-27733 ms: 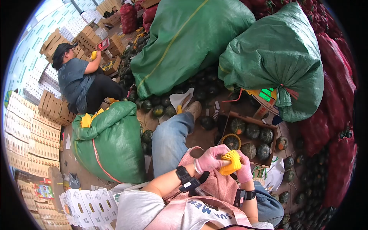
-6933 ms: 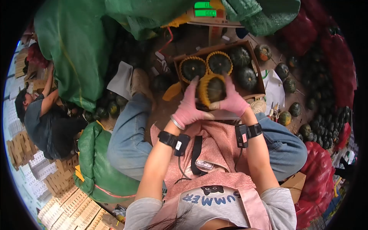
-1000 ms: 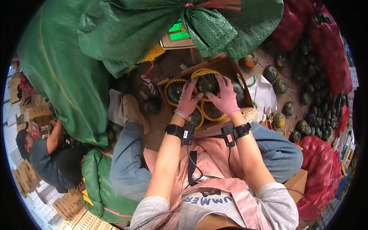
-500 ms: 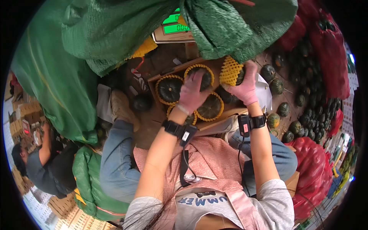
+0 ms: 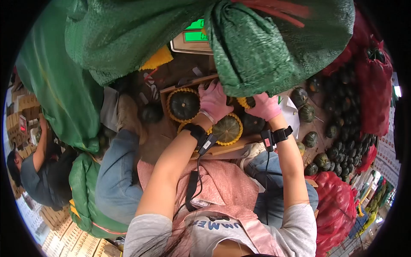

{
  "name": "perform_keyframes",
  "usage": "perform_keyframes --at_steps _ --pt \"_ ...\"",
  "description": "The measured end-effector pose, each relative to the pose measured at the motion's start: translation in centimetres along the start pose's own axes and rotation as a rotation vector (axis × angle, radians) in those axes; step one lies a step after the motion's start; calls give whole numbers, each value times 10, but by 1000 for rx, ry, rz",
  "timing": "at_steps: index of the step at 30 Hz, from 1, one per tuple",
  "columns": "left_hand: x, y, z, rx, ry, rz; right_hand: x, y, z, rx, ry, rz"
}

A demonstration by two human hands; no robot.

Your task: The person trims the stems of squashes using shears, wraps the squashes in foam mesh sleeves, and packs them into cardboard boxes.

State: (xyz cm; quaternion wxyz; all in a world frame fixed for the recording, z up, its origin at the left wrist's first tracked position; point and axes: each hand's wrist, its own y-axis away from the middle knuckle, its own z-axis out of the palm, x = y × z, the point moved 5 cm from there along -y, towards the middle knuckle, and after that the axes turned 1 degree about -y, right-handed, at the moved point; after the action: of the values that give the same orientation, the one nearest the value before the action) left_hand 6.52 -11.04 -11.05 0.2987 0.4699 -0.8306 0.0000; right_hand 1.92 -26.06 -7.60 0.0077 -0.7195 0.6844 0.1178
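In the open cardboard box [image 5: 168, 95], dark green squashes stand in yellow foam nets: one on the left [image 5: 183, 105] and a striped one [image 5: 227, 129] at the near side. My left hand [image 5: 215, 103], in a pink glove, lies at the back middle of the box, its fingers spread over a squash it mostly hides. Gripped by my right hand [image 5: 265, 107], also pink-gloved, is another netted squash [image 5: 246, 102] at the right of the box. A green sack hides part of that squash. Beside it sits a dark squash [image 5: 253, 123].
A tied green sack [image 5: 257, 51] overhangs the box, with a lit scale [image 5: 196, 36] behind it. Many loose squashes [image 5: 342, 107] lie on the floor to the right, near red mesh sacks [image 5: 332, 205]. Another person [image 5: 38, 175] works at far left.
My right hand has lowered the netted squash into the right side of the box. My left hand has shifted slightly toward the back. The view has moved a little.
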Motion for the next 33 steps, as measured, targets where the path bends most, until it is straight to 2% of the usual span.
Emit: perform_keyframes --at_steps 1,4,5,8,9,12,13,14,16,19,20,22,24,26,27,29,31,33 --pt "2 0 -4 -10 -7 6 -3 -2 -2 -39 7 4" --pt "6 3 -4 162 -141 114 -7 -11 10 -109 40 50" --pt "6 2 -4 84 -124 59 -7 -13 21 -135 45 83" --pt "10 -5 9 42 -241 32 -14 -18 22 -233 8 160" --pt "12 -6 9 14 -261 26 -13 -11 10 -24 -1 32" --pt "11 -5 -3 -89 -153 78 -3 11 -17 4 -90 80" --pt "2 -5 -7 -60 2 99 0 25 -33 229 -165 8" --pt "-17 -8 -5 -38 218 133 1 35 -32 117 -154 53" --pt "-57 8 -20 163 919 231 -4 54 -24 -112 -146 148" --pt "-93 80 -70 227 1413 -22 -32 70 0 -256 64 90" --pt "-125 101 -65 307 1277 -132 -30 74 22 -201 124 90" --pt "-165 149 -61 341 1150 -439 -32 70 30 -252 157 229" --pt "-207 183 -49 496 797 -409 -41 65 24 -322 211 270" --pt "-226 209 -41 530 810 -519 -49 59 16 -409 277 277" --pt "-233 212 -38 544 821 -567 -48 56 25 -366 420 253" --pt "-202 203 -69 580 575 -442 -57 53 18 -280 597 234" --pt "-175 189 -86 586 394 -296 -87 51 -28 -285 405 208" --pt "-145 161 -102 678 280 -102 -116 48 -44 -260 240 141"
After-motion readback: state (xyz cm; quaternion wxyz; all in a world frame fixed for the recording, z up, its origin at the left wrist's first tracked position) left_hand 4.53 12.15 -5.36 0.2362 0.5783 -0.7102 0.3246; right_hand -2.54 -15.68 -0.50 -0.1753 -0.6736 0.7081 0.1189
